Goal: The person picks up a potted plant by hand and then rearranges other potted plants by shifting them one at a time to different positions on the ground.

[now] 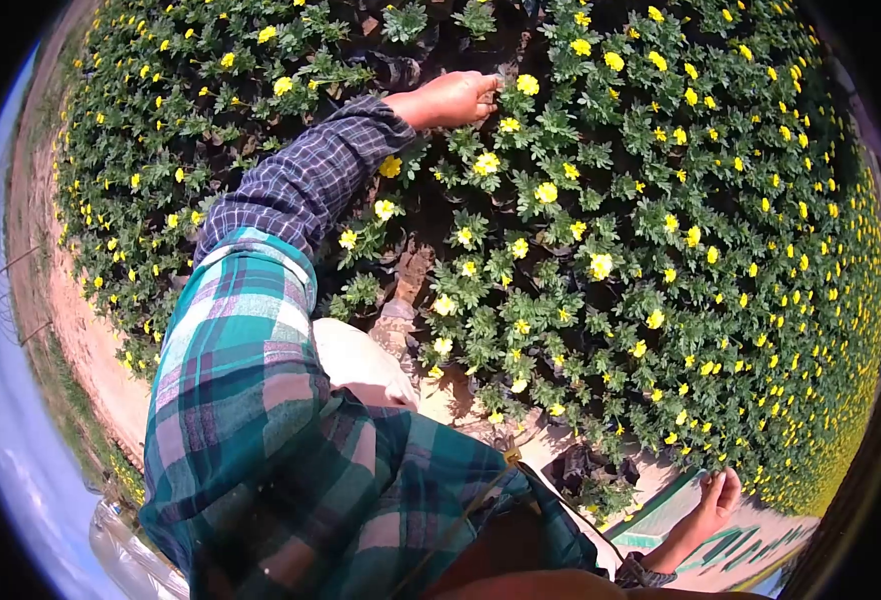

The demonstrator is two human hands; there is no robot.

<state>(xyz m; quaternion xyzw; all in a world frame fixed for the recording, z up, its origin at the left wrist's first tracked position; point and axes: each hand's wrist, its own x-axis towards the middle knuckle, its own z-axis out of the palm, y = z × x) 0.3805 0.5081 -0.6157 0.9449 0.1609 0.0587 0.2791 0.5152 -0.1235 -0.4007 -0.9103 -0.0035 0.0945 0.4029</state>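
Observation:
My left hand (449, 100) reaches out over the marigold plants, its fingers pinched together beside a yellow marigold flower (528, 84). Whatever lies between those fingertips, if anything, is too small to make out. Low on the right, my right hand (709, 512) is near the edge of the plants with its fingers curled in. I cannot see what it holds, if anything. Leafy green marigold plants (551, 250) with yellow blooms stand close together around my left hand, some in dark bags.
A gap of brown soil (411, 275) runs between the plants in front of me. Green-and-white panels (661, 515) lie near my right hand. A dark bag with a plant (596, 475) stands by the front edge. A dirt path (86, 310) borders the left side.

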